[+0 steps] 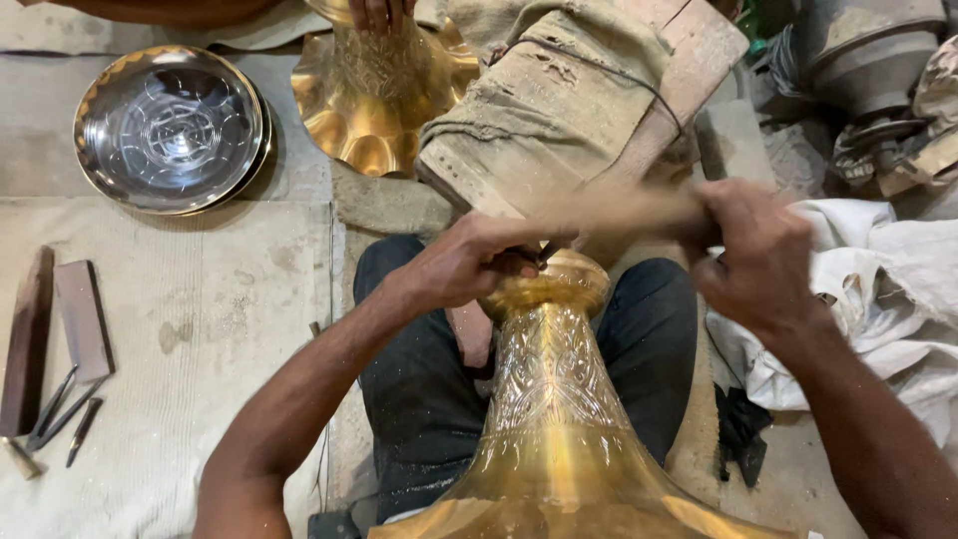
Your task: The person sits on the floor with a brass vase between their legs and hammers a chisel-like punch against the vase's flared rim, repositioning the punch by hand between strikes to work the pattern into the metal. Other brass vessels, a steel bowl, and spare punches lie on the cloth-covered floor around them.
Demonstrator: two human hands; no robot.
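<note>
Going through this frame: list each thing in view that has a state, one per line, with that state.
Brass vase: lying lengthwise on the lap, engraved neck pointing away.
Left hand: closed at the vase's top, holding a small tool against it.
Right hand: gripping a wooden handle, motion-blurred.
Second brass piece: flared, another person's hand on it.
Round metal plate: lying flat, face up.
Small tools: lying loose on the mat.

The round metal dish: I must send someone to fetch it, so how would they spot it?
Look past the brass vase in the person's lap to the pale mat on the left. At its far edge lies the round metal dish. It alone is flat and silvery inside, with an engraved flower pattern and a golden rim.
</note>
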